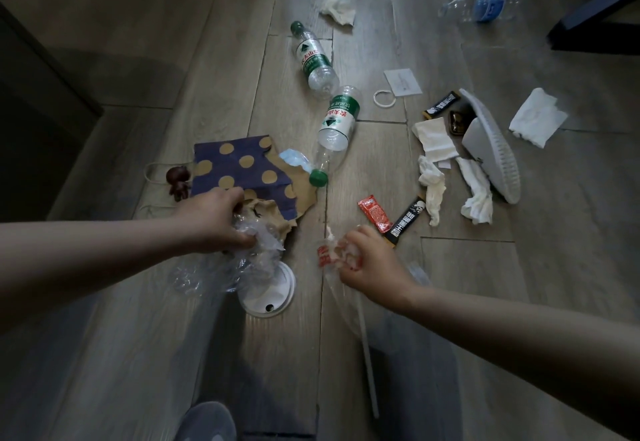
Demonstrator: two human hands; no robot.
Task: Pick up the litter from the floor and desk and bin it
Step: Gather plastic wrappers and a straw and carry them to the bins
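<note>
- The left hand (214, 218) grips crumpled clear plastic (258, 253).
- The right hand (369, 260) clutches a red-printed clear wrapper (327, 255).
- A green-labelled bottle (339, 118) on the floor (485, 284) reads 农夫山泉.

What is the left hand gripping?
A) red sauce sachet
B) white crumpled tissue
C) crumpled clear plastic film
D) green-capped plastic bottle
C: the left hand grips the crumpled clear plastic film, at the edge of the torn blue paper bag with gold dots.
</note>
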